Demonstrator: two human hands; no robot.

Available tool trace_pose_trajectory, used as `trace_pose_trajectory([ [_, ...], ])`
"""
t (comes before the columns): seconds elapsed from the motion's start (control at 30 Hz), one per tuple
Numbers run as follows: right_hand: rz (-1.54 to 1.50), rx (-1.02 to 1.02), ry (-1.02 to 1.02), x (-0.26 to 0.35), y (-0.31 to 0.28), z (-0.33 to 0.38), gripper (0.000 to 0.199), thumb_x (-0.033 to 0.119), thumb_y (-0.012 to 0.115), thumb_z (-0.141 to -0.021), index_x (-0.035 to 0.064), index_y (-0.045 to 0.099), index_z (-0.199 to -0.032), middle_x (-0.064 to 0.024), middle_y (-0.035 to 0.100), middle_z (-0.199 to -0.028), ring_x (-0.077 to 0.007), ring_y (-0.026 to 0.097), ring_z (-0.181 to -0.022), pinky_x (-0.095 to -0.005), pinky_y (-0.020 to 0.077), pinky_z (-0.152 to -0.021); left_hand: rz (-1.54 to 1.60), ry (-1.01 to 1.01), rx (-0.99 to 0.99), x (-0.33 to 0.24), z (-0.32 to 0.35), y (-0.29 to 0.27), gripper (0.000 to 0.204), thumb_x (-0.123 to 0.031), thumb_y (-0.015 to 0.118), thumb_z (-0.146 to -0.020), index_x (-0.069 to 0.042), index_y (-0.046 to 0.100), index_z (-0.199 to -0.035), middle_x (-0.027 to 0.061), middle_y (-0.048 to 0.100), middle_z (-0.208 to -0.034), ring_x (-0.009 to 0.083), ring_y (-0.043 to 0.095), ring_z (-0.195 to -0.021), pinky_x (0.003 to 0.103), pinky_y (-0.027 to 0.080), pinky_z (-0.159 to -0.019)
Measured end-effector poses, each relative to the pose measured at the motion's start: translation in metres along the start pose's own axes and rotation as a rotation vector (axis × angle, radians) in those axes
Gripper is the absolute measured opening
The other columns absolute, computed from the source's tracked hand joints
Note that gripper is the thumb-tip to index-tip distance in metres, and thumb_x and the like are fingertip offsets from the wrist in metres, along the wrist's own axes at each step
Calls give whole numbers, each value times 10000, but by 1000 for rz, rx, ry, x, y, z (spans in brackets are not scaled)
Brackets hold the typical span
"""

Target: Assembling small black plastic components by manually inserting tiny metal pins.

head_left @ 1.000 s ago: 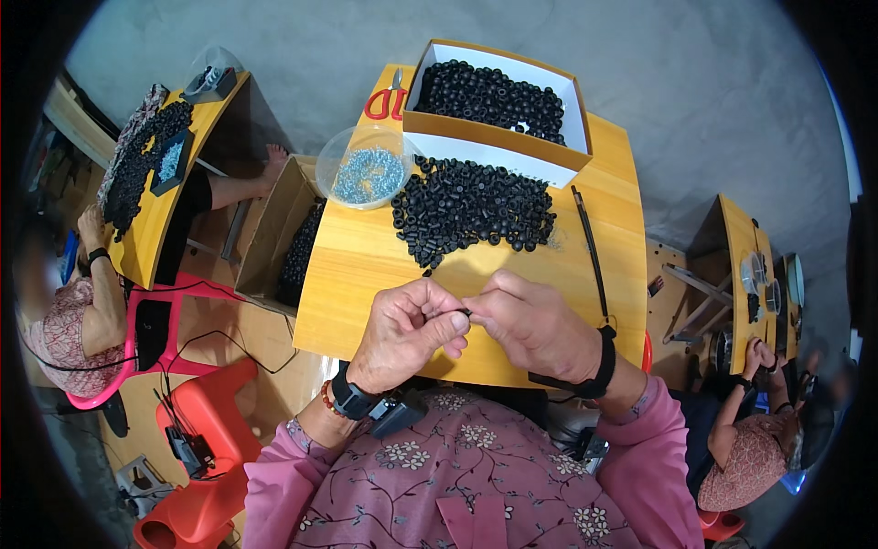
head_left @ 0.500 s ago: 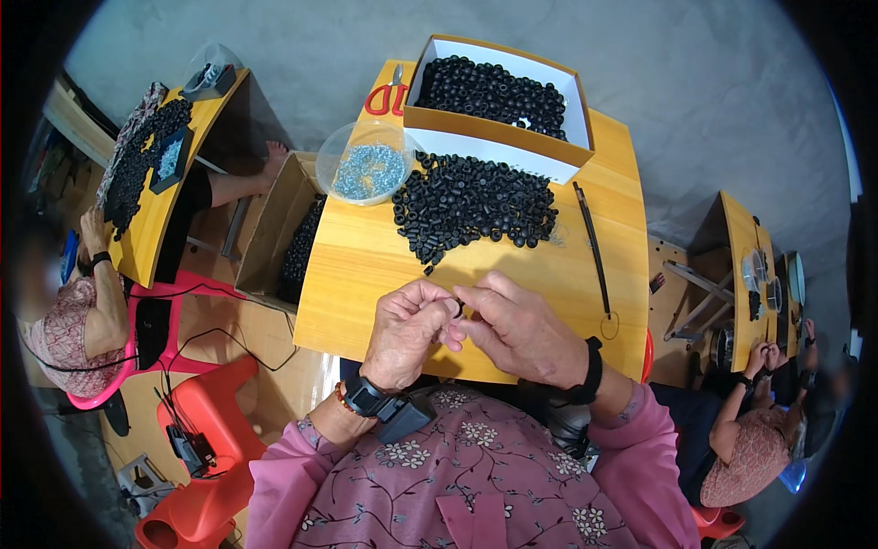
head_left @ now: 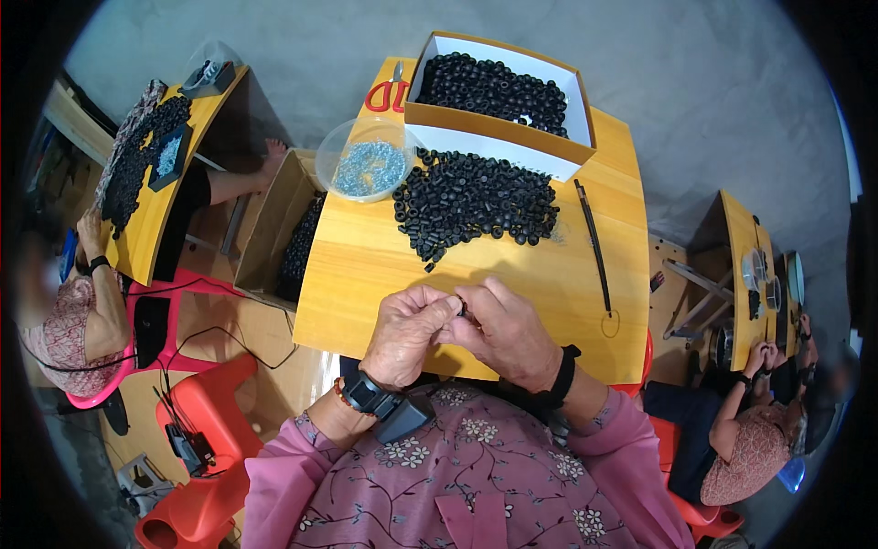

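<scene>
Left hand (head_left: 409,331) and right hand (head_left: 506,333) meet, fingertips pinching 1 small black rubber ring (head_left: 462,308), round and matte, mostly hidden, over the yellow wooden table (head_left: 366,265).

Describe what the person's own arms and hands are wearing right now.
Both arms wear pink-purple floral long sleeves. The left hand is bare, with a black wrist device and a red-orange beaded bracelet. The right hand is bare, with a black wristband.
</scene>
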State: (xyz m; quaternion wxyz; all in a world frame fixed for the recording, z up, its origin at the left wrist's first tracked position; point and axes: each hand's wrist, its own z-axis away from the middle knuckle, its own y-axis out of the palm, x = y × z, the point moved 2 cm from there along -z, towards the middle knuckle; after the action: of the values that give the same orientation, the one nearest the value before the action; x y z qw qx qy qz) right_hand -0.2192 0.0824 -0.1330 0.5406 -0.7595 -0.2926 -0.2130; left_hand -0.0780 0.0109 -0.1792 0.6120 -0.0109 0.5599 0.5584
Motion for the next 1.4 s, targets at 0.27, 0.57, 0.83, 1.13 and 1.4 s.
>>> trace_pose_trajectory([
  [0.27, 11, 6, -24, -8, 6, 4, 246, 100, 699, -855, 22, 532, -1018, -151, 520, -844, -356, 581, -749, -447, 487, -629, -75, 28, 3, 4, -4, 0, 121, -116, 658, -978, -21, 636, -907, 73, 691, -782, 128, 659, -656, 250, 556, -605],
  [0.57, -75, -9, -28, -19, -2, 6, 289, 79, 752, -828, 17, 614, -1074, -119, 567, -794, -280, 595, -697, -376, 481, -590, 119, -103, 80, 1, -6, 0, 85, -70, 619, -991, 12, 642, -991, 86, 702, -862, 137, 694, -723, 257, 597, -626],
  [0.83, -10, -13, -51, -10, -18, 3, 253, 112, 722, -838, 8, 598, -1031, -118, 547, -801, -312, 610, -697, -401, 500, -597, 148, -127, 146, -6, 0, 10, 132, -72, 573, -1010, 16, 647, -1076, 109, 707, -946, 168, 709, -814, 308, 615, -757],
  [1.13, 185, -80, -167, -8, -12, 7, 309, 111, 756, -772, 17, 599, -1021, -92, 558, -792, -263, 616, -651, -370, 490, -543, 87, 25, 109, 3, 7, 15, 91, -67, 597, -1002, 12, 641, -1005, 83, 712, -886, 139, 697, -762, 268, 591, -704],
  [1.4, 235, -91, -220, -8, -1, 4, 266, 187, 713, -824, 39, 584, -1004, -88, 562, -862, -254, 636, -716, -358, 504, -585, 10, 134, 29, 12, 9, 8, 104, -114, 615, -1002, -14, 643, -1004, 44, 686, -829, 115, 669, -735, 251, 555, -667],
])
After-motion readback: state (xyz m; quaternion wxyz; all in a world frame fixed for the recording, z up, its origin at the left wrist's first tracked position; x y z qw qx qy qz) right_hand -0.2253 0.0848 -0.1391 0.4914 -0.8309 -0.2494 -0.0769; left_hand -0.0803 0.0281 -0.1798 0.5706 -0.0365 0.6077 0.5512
